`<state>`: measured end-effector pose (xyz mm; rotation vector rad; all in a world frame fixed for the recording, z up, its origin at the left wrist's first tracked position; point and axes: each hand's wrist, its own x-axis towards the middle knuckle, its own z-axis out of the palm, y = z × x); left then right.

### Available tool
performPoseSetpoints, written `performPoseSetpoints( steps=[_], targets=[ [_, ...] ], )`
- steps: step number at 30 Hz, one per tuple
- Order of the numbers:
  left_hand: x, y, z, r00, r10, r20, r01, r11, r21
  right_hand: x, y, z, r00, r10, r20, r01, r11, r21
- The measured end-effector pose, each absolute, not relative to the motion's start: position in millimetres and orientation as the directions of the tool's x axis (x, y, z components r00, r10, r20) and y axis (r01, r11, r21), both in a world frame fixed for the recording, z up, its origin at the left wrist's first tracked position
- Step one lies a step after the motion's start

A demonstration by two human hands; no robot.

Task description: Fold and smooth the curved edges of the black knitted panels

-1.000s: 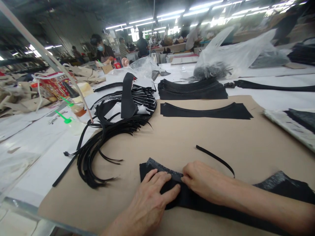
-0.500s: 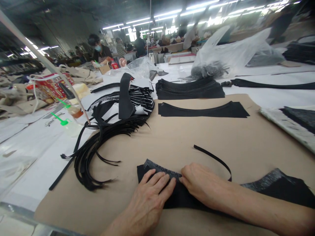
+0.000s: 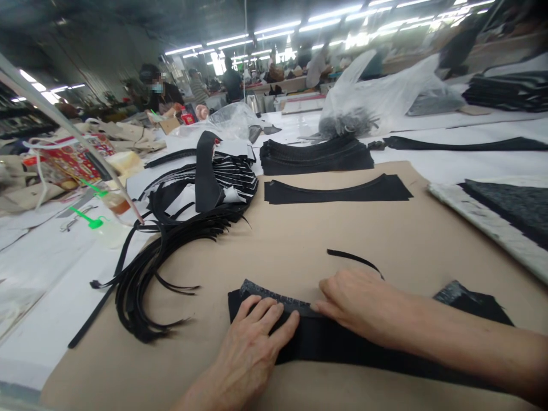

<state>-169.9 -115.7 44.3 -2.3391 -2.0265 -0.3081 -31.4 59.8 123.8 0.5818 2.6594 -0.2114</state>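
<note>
A curved black fabric piece (image 3: 329, 342) lies in front of me, with a shiny grey, glue-like band (image 3: 261, 290) along its upper edge. My left hand (image 3: 252, 337) rests on its left part, fingers outstretched and pressing near the band. At the middle of that edge, my right hand (image 3: 363, 302) has its fingers curled in and its thumb against the edge where it is folded over. The right forearm hides much of the piece; its grey-smeared right end (image 3: 466, 294) shows beyond. A thin black strip (image 3: 353, 255) lies just behind the right hand, partly covered by it.
Brown sheeting (image 3: 299, 228) covers the work surface. Behind are a flat black piece (image 3: 338, 191) and a stack of black pieces (image 3: 317, 157). A bundle of black strips (image 3: 141, 297) and green-tipped bottles (image 3: 95, 222) stand left; a smeared board (image 3: 483, 222) lies right. People work far back.
The view has shifted slightly, so the table things sit further left. My right hand's fingers have lifted a little from the edge, while the thumb stays there. My left hand keeps its place.
</note>
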Motion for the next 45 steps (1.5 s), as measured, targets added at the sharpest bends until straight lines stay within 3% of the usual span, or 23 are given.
performPoseSetpoints(
  steps=[7,12,18,26,45],
  targets=[
    [-166.9,-113.4,43.9,0.140,0.962,0.234,0.988,-0.153,0.038,-10.3,90.2,150.8,-0.784,0.269,-0.559,0.402,0.907,-0.128],
    [-166.3,-112.3,44.3,0.162,0.955,0.247,0.987,-0.161,-0.025,5.0,90.9,129.2,-0.741,0.306,-0.598,0.543,0.797,-0.265],
    [-165.3,-111.6,43.7,0.167,0.956,0.241,0.986,-0.156,-0.064,18.7,87.6,112.3,-0.717,0.355,-0.600,0.626,0.707,-0.330],
    [-160.6,-116.8,41.6,0.147,0.955,0.257,0.987,-0.124,-0.104,20.6,77.9,111.7,-0.734,0.358,-0.577,0.610,0.721,-0.329],
    [-156.5,-122.2,27.4,0.100,0.952,0.289,0.994,-0.083,-0.073,21.9,71.1,106.4,-0.745,0.389,-0.542,0.585,0.771,-0.250]
  ],
)
